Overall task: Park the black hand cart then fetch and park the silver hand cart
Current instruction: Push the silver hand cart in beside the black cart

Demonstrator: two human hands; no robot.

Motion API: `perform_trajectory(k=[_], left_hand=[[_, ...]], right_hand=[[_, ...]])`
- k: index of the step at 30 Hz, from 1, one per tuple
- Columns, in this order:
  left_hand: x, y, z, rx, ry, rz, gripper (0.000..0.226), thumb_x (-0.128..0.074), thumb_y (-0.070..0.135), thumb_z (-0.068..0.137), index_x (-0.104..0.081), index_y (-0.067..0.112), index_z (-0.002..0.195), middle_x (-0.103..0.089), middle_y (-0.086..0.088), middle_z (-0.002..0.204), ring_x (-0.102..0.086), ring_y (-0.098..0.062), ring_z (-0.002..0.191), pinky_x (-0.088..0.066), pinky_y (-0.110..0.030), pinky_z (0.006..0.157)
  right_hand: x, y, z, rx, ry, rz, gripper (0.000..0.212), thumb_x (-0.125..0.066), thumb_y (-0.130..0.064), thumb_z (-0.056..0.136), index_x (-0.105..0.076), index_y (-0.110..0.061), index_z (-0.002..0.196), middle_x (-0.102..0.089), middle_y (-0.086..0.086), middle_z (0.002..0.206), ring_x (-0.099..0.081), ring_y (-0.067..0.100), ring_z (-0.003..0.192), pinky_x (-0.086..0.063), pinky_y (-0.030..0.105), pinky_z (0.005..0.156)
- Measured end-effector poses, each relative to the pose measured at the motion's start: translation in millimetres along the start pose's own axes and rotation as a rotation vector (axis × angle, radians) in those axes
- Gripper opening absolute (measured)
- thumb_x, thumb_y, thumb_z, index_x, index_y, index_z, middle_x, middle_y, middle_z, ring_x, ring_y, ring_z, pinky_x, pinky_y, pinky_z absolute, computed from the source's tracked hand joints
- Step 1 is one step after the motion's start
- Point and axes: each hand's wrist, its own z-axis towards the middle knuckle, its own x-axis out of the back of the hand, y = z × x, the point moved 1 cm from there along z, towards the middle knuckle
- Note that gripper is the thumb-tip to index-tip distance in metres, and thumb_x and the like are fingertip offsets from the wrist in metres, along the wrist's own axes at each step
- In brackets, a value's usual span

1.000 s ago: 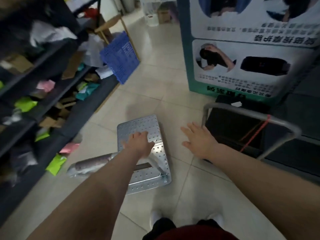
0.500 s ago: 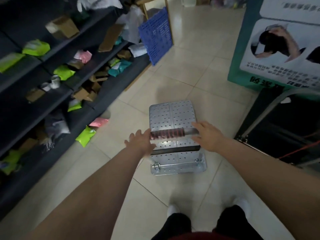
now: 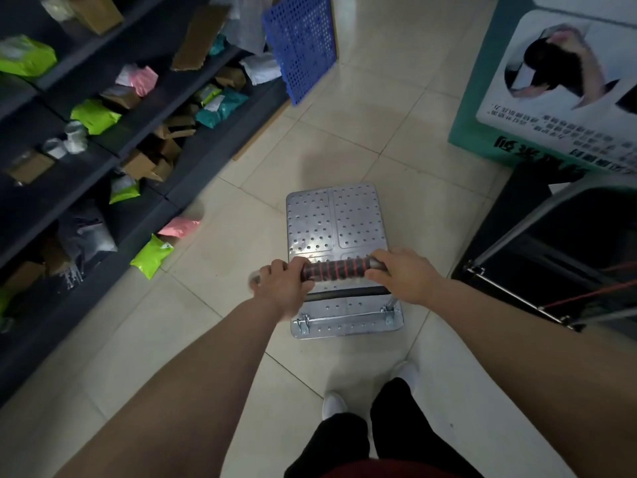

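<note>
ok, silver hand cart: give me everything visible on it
The silver hand cart is a small flat platform of shiny perforated metal, seemingly in panels, standing level on the tiled floor. Its upright handle has a black grip with red rings; a hinge rod with brackets crosses the near edge. The left hand and right hand grip the bar's ends. Nothing rides on the deck. Wheels are hidden. The black cart stands apart on its right.
</note>
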Motion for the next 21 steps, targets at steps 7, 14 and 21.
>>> perform_trajectory(k=[7, 14, 21], left_hand=[[0.6, 32.0, 8.4, -0.039, -0.098, 0.015, 0.032, -0.04, 0.044, 0.096, -0.034, 0.04, 0.128, -0.043, -0.004, 0.11, -0.043, -0.027, 0.104, -0.036, -0.051, 0.093], [0.1, 75.9, 21.1, -0.056, -0.111, -0.001, 0.03, -0.042, 0.042, 0.097, -0.035, 0.04, 0.126, -0.045, -0.005, 0.11, -0.043, -0.027, 0.104, -0.038, -0.055, 0.092], [10.0, 91.4, 44.8, -0.101, -0.129, 0.07, 0.028, -0.044, 0.039, 0.096, -0.037, 0.037, 0.123, -0.044, -0.005, 0.111, -0.042, -0.027, 0.103, -0.037, -0.052, 0.092]], right_hand=[[21.5, 33.0, 1.0, 0.056, -0.025, 0.02, 0.028, -0.048, -0.048, 0.091, -0.054, -0.024, 0.103, -0.06, 0.001, 0.095, -0.053, 0.022, 0.089, -0.043, 0.034, 0.075], [46.8, 71.3, 5.2, 0.031, -0.057, 0.003, 0.028, -0.048, -0.047, 0.092, -0.055, -0.025, 0.108, -0.06, -0.001, 0.093, -0.055, 0.018, 0.087, -0.043, 0.036, 0.079], [50.3, 83.3, 2.1, -0.045, -0.025, 0.015, 0.025, -0.046, -0.049, 0.092, -0.052, -0.029, 0.105, -0.056, -0.002, 0.09, -0.051, 0.02, 0.087, -0.046, 0.042, 0.083]])
